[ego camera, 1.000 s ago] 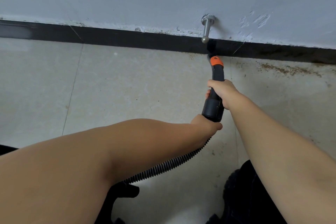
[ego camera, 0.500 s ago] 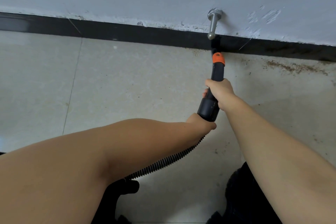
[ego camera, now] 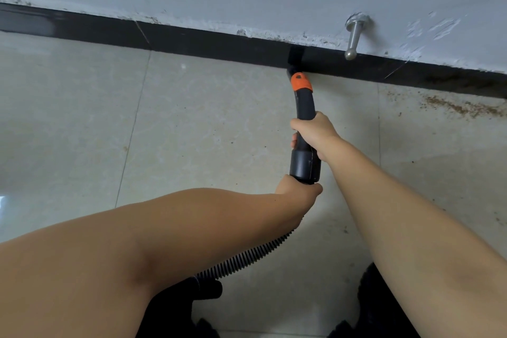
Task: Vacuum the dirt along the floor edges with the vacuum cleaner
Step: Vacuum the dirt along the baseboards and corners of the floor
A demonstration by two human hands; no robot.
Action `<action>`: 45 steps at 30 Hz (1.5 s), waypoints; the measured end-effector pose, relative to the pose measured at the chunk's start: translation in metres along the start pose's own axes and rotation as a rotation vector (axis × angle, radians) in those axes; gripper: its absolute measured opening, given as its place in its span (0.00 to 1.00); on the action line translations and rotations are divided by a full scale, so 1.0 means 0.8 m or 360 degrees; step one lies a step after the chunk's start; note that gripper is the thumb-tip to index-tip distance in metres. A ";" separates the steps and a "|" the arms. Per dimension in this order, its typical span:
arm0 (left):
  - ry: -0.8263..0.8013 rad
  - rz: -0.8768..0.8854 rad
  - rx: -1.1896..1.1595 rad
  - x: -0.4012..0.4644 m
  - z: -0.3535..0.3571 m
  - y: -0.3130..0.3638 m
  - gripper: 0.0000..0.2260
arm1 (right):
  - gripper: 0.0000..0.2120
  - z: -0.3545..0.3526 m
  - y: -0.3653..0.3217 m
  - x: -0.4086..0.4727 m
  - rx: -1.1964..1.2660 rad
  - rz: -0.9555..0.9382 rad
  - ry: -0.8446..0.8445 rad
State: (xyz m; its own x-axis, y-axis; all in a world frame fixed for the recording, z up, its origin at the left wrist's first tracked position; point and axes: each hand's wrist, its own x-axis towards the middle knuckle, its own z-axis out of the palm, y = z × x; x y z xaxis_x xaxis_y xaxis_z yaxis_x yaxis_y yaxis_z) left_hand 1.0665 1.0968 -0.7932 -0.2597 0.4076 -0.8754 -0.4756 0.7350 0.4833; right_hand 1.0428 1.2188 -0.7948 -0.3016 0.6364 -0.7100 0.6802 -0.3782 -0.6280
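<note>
Trick with this step is keeping the nozzle tip (ego camera: 294, 70) pressed right into the corner where the tile floor (ego camera: 205, 123) meets the black baseboard (ego camera: 192, 41), then dragging it slow along that line instead of swiping. Go too fast and grit gets left behind. I'd keep the wand low and angled so the opening stays flat to the seam.

Grip looks solid: right hand (ego camera: 312, 134) is wrapped around the black wand (ego camera: 304, 107) partway up, fingers curled round it, just below the orange collar (ego camera: 301, 82). Left hand (ego camera: 297, 189) is closed around the back end where the ribbed hose (ego camera: 247, 256) comes out. It's mostly hidden behind the forearm, so I can't see exactly how the fingers sit, but it seems to be clamped on the hose joint.

The nozzle sits straight out ahead of the right hand, touching the baseboard, a bit left of the metal door stopper (ego camera: 354, 35) on the wall. The obvious leftover job is the brown dirt trail (ego camera: 461, 107) along the edge well off to the right, past the stopper, so the wand will have to work back that way. Watch the stopper, the wand could knock it passing underneath.
</note>
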 end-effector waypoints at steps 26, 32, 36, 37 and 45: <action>-0.0145 0.0086 0.0133 -0.011 0.028 -0.001 0.11 | 0.10 -0.046 0.020 -0.007 0.0100 0.0122 0.0158; -0.0421 0.0083 0.0427 -0.018 0.076 -0.011 0.11 | 0.10 -0.122 0.079 -0.026 0.0524 0.0303 0.0528; -0.0561 0.0043 0.0522 -0.024 0.098 -0.022 0.07 | 0.08 -0.149 0.115 -0.040 0.0695 0.0328 0.0590; -0.0582 0.0041 0.0544 -0.026 0.100 -0.030 0.08 | 0.07 -0.150 0.121 -0.046 0.0675 0.0327 0.0546; -0.0615 0.0004 0.0655 -0.025 0.099 -0.012 0.08 | 0.06 -0.162 0.120 -0.046 0.0761 0.0288 0.0459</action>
State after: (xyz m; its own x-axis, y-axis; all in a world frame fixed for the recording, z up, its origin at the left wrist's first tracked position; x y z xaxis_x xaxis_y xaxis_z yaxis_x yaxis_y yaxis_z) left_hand 1.1427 1.1243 -0.7799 0.1033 0.5213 -0.8471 -0.0880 0.8531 0.5143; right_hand 1.2056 1.2463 -0.7873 0.0306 0.6653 -0.7459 0.3067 -0.7165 -0.6265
